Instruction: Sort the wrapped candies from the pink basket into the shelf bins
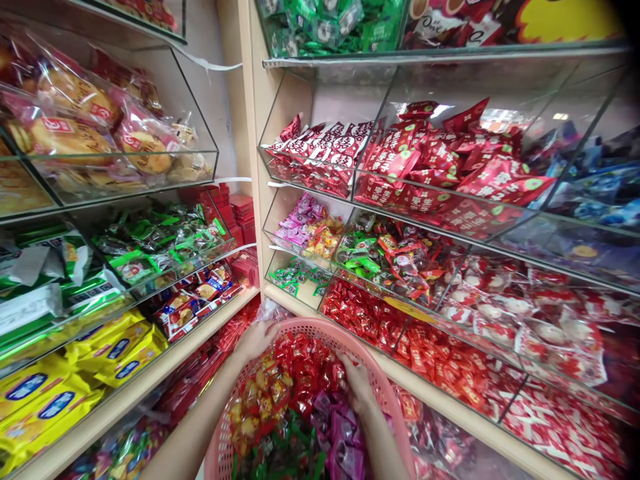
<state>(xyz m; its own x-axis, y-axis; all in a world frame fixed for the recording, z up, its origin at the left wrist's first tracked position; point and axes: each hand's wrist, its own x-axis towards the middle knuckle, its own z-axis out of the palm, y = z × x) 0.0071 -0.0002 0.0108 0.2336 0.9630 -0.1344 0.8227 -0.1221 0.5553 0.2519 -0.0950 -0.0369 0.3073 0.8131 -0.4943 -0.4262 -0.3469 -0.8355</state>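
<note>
A pink plastic basket [393, 393] with a perforated rim stands low in front of me, filled with wrapped candies. Red wrapped candies [303, 367] lie at its far side, yellow ones [263, 393] at the left, purple ones [345, 427] at the right and green ones [290, 433] nearest me. My left hand [257, 339] is closed over the basket's far left rim. Inside the right wall, my right hand [356, 383] reaches down with its fingers curled against the red candies; its fingertips are partly hidden among them.
Clear-fronted bins of red candy packets [425, 153] and white-and-red packets [520, 307] rise on the right. Left shelves hold packaged bread [70, 133] and yellow packets [45, 400]. A wooden shelf edge [480, 427] runs close by the basket's right side. A clear plastic bag [271, 310] touches its far rim.
</note>
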